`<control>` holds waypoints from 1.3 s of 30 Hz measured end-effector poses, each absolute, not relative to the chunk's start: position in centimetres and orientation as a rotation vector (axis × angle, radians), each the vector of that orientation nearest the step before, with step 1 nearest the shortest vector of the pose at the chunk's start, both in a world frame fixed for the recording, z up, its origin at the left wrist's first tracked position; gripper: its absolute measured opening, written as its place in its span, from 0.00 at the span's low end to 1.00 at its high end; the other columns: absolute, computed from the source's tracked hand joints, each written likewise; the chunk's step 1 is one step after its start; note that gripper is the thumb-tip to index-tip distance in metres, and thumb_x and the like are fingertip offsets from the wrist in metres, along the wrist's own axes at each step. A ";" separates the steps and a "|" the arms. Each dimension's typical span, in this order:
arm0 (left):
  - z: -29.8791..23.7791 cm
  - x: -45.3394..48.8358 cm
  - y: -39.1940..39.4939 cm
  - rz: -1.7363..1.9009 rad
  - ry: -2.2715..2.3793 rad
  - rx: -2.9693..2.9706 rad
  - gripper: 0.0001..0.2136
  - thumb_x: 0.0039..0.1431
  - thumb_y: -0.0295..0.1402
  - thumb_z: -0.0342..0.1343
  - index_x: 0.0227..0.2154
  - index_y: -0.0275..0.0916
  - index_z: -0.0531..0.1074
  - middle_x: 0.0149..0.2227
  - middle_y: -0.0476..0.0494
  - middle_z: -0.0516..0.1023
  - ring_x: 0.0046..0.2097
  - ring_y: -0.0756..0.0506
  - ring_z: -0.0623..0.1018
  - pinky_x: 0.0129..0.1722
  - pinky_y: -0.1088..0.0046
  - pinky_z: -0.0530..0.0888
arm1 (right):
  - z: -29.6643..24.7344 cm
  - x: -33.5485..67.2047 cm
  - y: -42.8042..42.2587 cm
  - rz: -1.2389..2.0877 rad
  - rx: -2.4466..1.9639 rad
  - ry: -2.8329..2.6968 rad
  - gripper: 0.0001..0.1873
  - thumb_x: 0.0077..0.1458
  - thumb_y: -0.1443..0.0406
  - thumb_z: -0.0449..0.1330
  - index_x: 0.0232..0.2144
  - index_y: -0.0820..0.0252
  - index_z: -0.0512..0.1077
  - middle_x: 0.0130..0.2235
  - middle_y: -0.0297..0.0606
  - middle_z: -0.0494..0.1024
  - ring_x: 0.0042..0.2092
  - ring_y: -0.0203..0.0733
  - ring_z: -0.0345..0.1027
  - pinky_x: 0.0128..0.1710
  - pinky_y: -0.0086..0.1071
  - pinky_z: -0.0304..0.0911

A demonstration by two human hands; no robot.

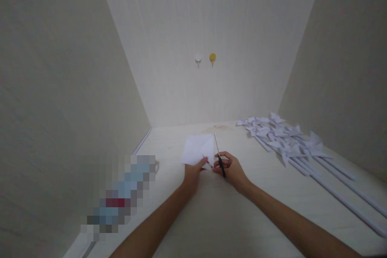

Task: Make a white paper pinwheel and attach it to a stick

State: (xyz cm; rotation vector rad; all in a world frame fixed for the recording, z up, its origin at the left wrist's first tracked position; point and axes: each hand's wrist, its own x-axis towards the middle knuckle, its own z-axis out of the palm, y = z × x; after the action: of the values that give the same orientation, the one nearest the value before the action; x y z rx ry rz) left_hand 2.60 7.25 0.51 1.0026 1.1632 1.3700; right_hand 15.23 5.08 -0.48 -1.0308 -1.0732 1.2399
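White paper sheet (pixel 197 148) sits at the middle of the pale tabletop (pixel 211 213), at 12 o'clock from the hands, turned corner-up like a diamond with faint fold lines across it. Whether it rests flat or is slightly lifted is not clear. It looks thin, light and limp. It would likely crease under little force and slide on the smooth top, so a pinch at a corner or edge, close to the blades, seems the sound place to hold it. The left hand (pixel 193 172) has its fingers closed on the sheet's 6 o'clock corner. Just beside it at 3 o'clock, the right hand (pixel 233 169) is wrapped around the dark handles of the scissors (pixel 218 154), whose slim blade points to 12 o'clock along the sheet's right edge. Whether the blades are parted is too small to tell. Farther out at 2 o'clock lies a heap of white paper pinwheels (pixel 278 133) on long white sticks (pixel 335 193). At 9 o'clock sits a pixelated patch (pixel 123 193). High at 12 o'clock, a white hook (pixel 198 59) and a yellow hook (pixel 212 58) are fixed to the back wall.
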 end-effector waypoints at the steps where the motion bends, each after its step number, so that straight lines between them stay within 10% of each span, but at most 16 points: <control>1: 0.4 2.6 7.3 1.368 1.130 0.988 0.07 0.32 0.31 0.61 0.16 0.33 0.70 0.21 0.45 0.75 0.29 0.45 0.74 0.28 0.72 0.70 | -0.5 15.3 5.0 1.244 -1.029 -1.093 0.27 0.23 0.64 0.67 0.30 0.60 0.61 0.22 0.31 0.72 0.22 0.34 0.65 0.18 0.24 0.56; 39: 1.4 2.6 6.4 1.299 1.130 1.163 0.06 0.35 0.31 0.59 0.19 0.33 0.71 0.23 0.45 0.75 0.30 0.45 0.74 0.30 0.71 0.70 | -1.1 15.2 5.4 1.226 -1.034 -1.024 0.25 0.24 0.65 0.67 0.29 0.60 0.61 0.19 0.25 0.68 0.16 0.27 0.57 0.14 0.21 0.50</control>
State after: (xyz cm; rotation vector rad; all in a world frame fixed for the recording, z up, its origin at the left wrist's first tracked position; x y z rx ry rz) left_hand 2.64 6.44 1.38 1.1634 1.1304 1.2988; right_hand 15.20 5.43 -1.11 -1.0340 -1.0237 1.2259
